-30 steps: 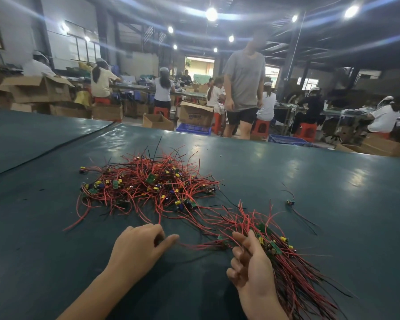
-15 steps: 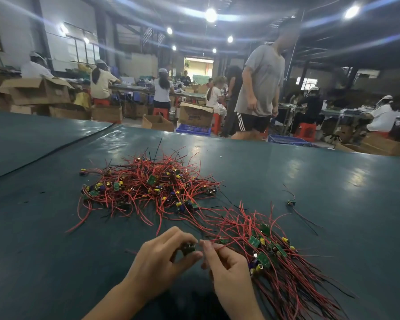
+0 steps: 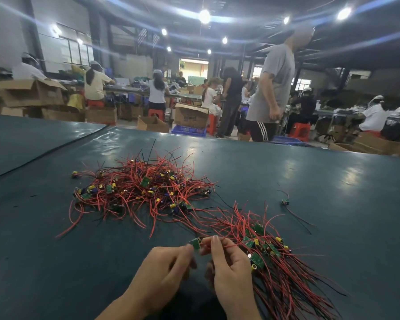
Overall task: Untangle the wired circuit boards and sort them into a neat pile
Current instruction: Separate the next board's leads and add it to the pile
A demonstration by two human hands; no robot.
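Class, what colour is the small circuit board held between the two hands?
Green board; head view.

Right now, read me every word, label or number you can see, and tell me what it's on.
Nothing can be quoted.
On the open brown cardboard box beyond the dark green table: dark print, too blurred to read.
On the small green circuit board pinched between left hand and right hand: markings too small to read.

I lose the bundle of red-and-black wired green circuit boards (image 3: 286, 276) at the bottom edge. Fingertips of my left hand (image 3: 164, 266) blur against the small green circuit board (image 3: 195, 243), its wire end covered by my right hand (image 3: 229, 271).
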